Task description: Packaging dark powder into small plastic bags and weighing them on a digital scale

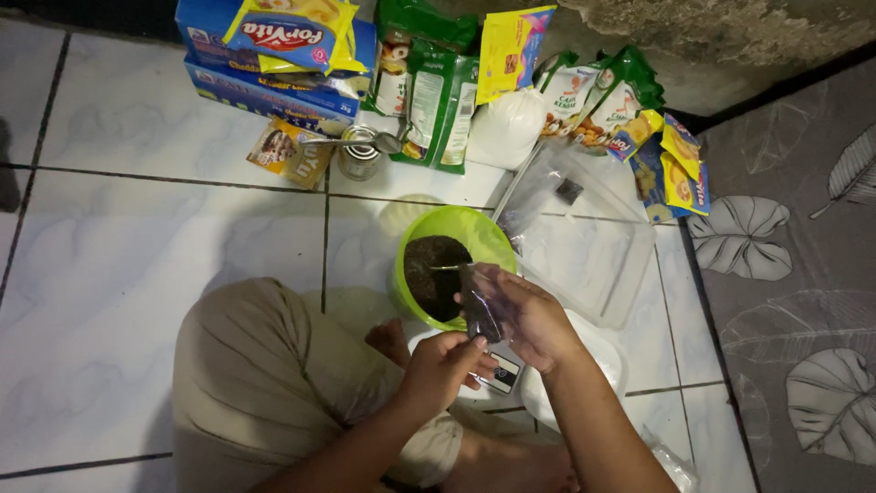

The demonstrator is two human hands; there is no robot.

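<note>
Both hands' grip holds small dark bag (481,309) over green bowl (453,239)

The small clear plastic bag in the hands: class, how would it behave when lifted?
The bag looks thin and creased, so probably floppy. Its dark filling suggests it would sag. Both the left hand and right hand grip it, perhaps because it slumps.

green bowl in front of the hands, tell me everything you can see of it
The green bowl is round, bright lime and looks like plastic. It stands upright on the white tiled floor, part filled with a dark, crumbly powder. A thin pale utensil lies in the powder. A small clear bag of dark powder, held by the right hand and left hand, overlaps its near rim. A clear plastic container lies beside it.
</note>
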